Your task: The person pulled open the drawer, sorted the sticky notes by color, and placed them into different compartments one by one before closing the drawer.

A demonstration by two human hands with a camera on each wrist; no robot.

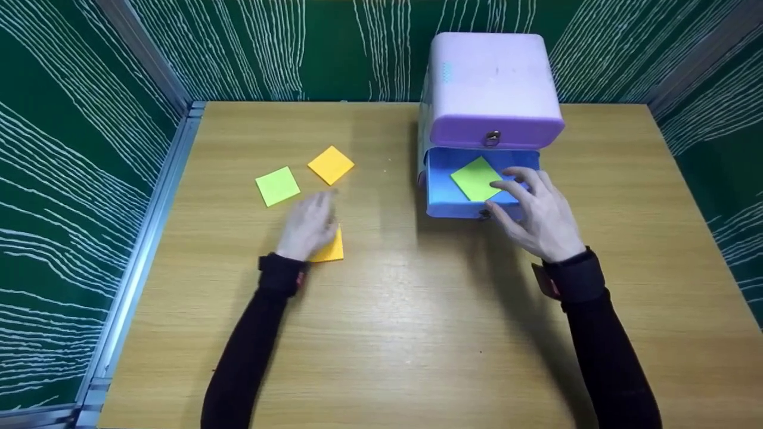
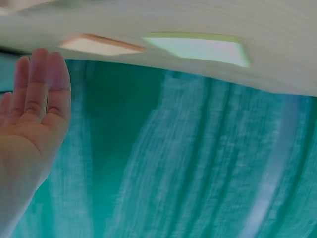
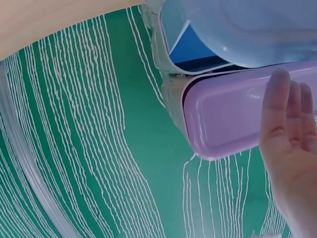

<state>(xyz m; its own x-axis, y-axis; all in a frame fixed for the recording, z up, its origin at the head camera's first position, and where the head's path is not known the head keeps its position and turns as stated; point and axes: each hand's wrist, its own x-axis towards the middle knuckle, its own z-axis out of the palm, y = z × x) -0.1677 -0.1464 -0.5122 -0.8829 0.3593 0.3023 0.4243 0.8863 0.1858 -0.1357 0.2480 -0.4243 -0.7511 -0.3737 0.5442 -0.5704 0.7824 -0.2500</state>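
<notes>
- One small cabinet (image 1: 492,74).
- Two drawers: a purple drawer (image 1: 459,132) in the cabinet's upper front, a blue drawer (image 1: 447,210) at its lower front.
- Two metal knobs: one (image 1: 492,138) on each cabinet drawer.
- Two green squares: one (image 1: 474,179) inside the cabinet's lower drawer, one (image 1: 278,186) left of the cabinet.
- Two orange squares (image 1: 331,165), both left of the cabinet.
- Two hands: the left hand (image 1: 307,223) left of the cabinet, the right hand (image 1: 541,219) at its front.
- Two wristbands (image 1: 575,277), both nearer the wearer than the cabinet.
- One table (image 1: 387,333) beneath the cabinet.
</notes>
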